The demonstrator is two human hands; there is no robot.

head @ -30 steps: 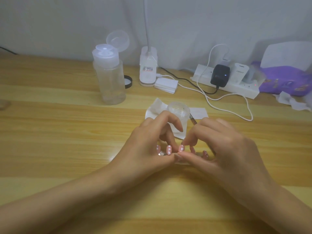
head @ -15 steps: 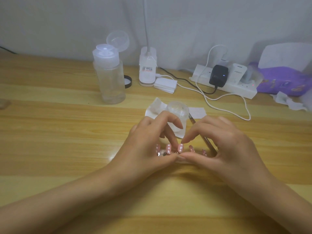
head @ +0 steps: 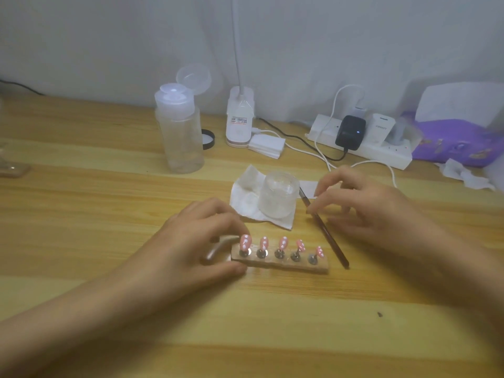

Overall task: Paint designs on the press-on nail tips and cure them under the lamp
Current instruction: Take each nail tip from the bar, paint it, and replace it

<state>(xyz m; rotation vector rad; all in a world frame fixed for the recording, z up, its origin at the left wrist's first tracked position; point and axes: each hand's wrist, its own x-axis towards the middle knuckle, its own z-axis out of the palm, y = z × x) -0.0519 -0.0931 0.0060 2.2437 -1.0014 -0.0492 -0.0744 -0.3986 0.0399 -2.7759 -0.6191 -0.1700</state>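
Five nail tips [head: 283,242] on holder [head: 289,265]; left hand [head: 196,241] gripping its end

5 pink nail tips [head: 283,242] w/ white dots, upright on wooden strip [head: 289,266]; brush [head: 330,238] flat beside

Centre frame: left hand [head: 196,241] grips left end of wooden holder [head: 286,265] carrying five pink dotted nail tips [head: 283,242]. Right hand [head: 381,214], blurred, fingertips at brush [head: 332,241] lying right of holder; grip unclear.
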